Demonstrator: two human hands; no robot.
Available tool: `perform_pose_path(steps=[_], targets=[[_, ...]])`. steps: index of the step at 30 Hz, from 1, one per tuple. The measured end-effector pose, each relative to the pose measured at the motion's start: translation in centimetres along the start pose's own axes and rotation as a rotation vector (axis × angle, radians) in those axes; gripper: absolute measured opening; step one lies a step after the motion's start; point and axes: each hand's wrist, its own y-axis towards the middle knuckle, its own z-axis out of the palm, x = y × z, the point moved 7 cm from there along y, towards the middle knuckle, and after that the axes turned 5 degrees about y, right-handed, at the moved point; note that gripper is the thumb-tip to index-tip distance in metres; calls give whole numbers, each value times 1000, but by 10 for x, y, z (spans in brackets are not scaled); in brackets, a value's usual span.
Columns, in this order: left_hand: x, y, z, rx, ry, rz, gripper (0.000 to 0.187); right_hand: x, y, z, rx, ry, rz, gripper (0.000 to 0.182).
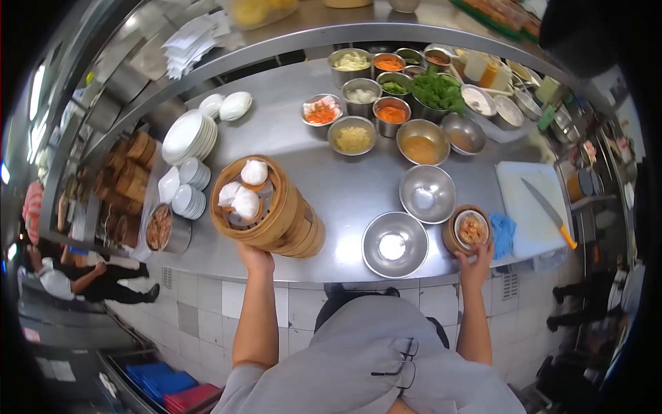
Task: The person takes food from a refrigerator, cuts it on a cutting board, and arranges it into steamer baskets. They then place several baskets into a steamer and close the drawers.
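Note:
A tall stack of bamboo steamers (pixel 301 224) stands on the steel counter at my left, with three white buns (pixel 245 203) in its open top tier. My left hand (pixel 255 260) grips the near side of this stack, its fingers mostly hidden by the bamboo. At the counter's front edge on the right, my right hand (pixel 476 264) has its fingers and thumb on a small bamboo steamer (pixel 452 238). Inside that steamer sits a small dish of orange-brown food (pixel 472 230). Two steel bowls, one nearer (pixel 376 259) and one farther (pixel 427 186), lie between my hands, with nothing visible inside.
White plates (pixel 186 138) and small dishes (pixel 196 172) are stacked at left, beside a steel pot of brownish food (pixel 160 228). Ingredient bowls (pixel 353 136) crowd the back. A knife (pixel 548 207) lies on a white cutting board (pixel 517 183), near a blue cloth (pixel 505 234). Other people stand at both sides.

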Motion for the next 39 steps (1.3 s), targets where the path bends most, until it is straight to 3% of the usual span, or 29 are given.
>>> perform_pose_path(steps=[5, 7, 9, 11, 14, 16, 18, 23, 29, 32, 39], targets=[[4, -5, 0, -18, -21, -20, 56, 35, 20, -50, 82, 43, -98, 55], [3, -7, -1, -27, -24, -29, 55, 84, 38, -69, 161, 48, -21, 56], [2, -2, 3, 27, -66, -28, 52, 129, 50, -78, 158, 287, -145, 56], [-5, -2, 10, 51, -77, -26, 52, 180, 58, -80, 157, 335, -159, 55], [-4, -1, 5, 93, -45, -39, 53, 268, 63, -63, 277, 451, -253, 56], [-8, -2, 5, 124, -16, -46, 54, 319, 60, -42, 405, 564, -434, 58], [-23, -5, 14, 170, 0, -43, 56, 371, 54, -16, 454, 737, -425, 58], [-19, 5, -6, 236, 72, -143, 62, 476, 41, 36, 518, 534, -696, 57], [-37, 14, -17, 282, 140, -315, 78, 517, 22, 92, 582, 512, -687, 56], [-33, 20, -22, 340, 167, -398, 79, 511, 21, 107, 684, 668, -457, 56], [-35, 37, -19, 501, 219, -481, 80, 528, 10, 99, 668, 490, -530, 56]])
